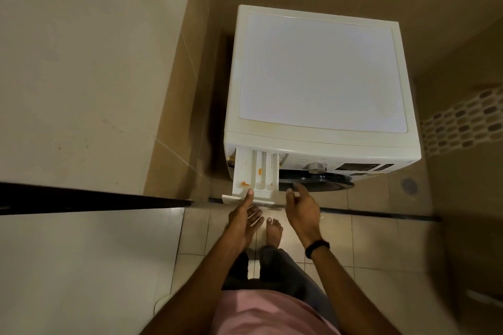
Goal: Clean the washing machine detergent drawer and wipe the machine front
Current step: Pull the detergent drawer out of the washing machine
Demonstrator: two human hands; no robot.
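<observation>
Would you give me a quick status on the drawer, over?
Left hand thumb on drawer front, grip unclear; right hand open, beside it. Drawer pulled out, orange residue inside. Nothing blocking.

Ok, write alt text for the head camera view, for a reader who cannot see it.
Seen from above, a white washing machine has its detergent drawer pulled out, orange residue in its compartments. The person's left hand has its thumb on the drawer's front edge; the right hand hovers open beside it.
</observation>
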